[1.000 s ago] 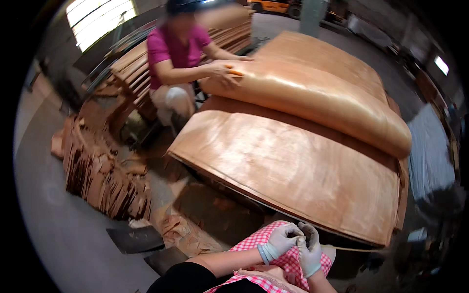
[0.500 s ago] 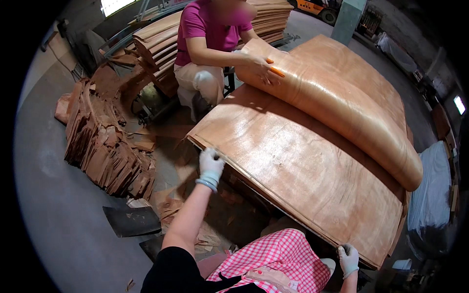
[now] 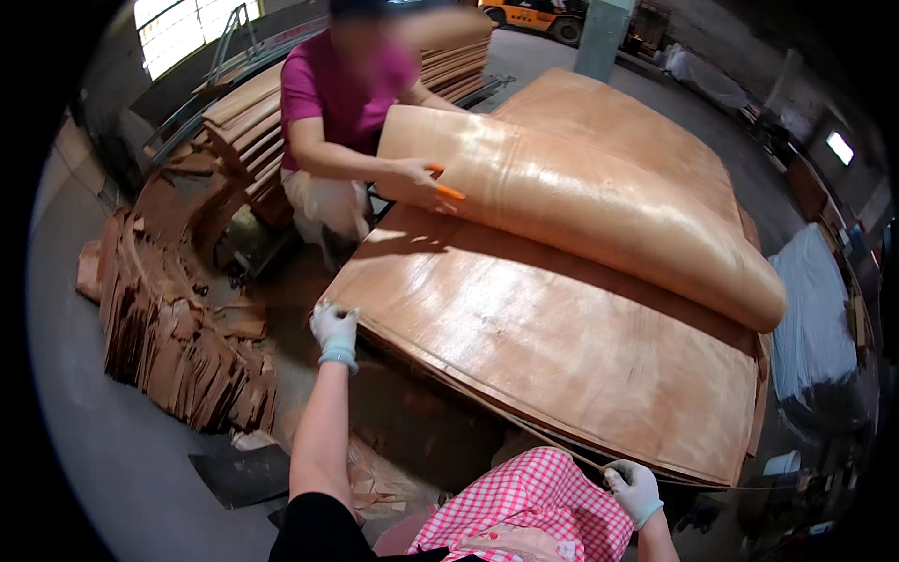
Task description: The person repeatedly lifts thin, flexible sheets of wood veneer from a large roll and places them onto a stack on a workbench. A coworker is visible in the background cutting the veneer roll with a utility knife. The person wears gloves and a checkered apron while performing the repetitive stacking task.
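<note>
A broad stack of reddish-brown wood veneer sheets (image 3: 524, 347) lies in front of me. My left hand (image 3: 334, 332), in a white glove, is closed at the left end of its near edge, fingertips over the rim. At the near right, just off the edge, my gloved right hand (image 3: 635, 491) pinches a thin, narrow strip (image 3: 571, 451) that runs along the stack's front; its full length is hard to follow. Across from me a co-worker's hand (image 3: 426, 184), with orange finger covers, rests on a large curled-back veneer sheet (image 3: 581, 201).
A pile of broken veneer pieces (image 3: 178, 328) stands on the left, with a dark flat sheet (image 3: 239, 476) on the floor beside it. Behind the co-worker are stacked curved sheets (image 3: 253, 131). A pale covered bundle (image 3: 813, 314) sits to the right, a pillar (image 3: 602, 39) at the back.
My view has shifted, so the stack appears further left. My left hand has slid toward the stack's left corner. My right hand has come off the edge, drawing the thin strip out from it.
</note>
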Available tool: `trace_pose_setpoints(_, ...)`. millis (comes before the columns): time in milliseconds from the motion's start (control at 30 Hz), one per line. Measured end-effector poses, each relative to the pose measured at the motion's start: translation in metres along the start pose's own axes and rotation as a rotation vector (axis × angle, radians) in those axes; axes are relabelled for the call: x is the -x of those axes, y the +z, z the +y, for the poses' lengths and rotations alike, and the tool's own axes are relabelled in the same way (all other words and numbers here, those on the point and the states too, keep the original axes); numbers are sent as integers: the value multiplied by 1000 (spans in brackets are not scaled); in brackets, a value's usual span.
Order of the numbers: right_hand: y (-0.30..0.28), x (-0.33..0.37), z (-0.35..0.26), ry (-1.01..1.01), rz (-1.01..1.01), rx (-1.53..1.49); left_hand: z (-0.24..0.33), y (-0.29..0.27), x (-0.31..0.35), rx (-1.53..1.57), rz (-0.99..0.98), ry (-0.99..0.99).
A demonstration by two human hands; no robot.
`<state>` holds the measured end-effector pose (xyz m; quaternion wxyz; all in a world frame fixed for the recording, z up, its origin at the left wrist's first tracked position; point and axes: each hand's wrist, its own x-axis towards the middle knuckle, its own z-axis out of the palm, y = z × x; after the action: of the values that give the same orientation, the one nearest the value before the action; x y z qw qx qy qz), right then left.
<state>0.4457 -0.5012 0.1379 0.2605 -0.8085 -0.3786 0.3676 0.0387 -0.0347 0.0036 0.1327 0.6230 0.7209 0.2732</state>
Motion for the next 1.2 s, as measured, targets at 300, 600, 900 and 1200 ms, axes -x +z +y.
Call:
trace_pose_setpoints(300, -3, 10, 6, 17, -47, 85, -50, -21, 29, 875, 78, -283)
trace_pose_setpoints(600, 0, 20, 6, -21, -15, 43, -36, -54, 57, 831, 214, -218)
trace_pose_setpoints(900, -12, 34, -15, 44, -27, 120, -30, -64, 59, 970, 219, -227)
trace_pose_setpoints(1200, -14, 40, -21, -17, -18, 155, -37, -56, 59, 1119, 288, -290)
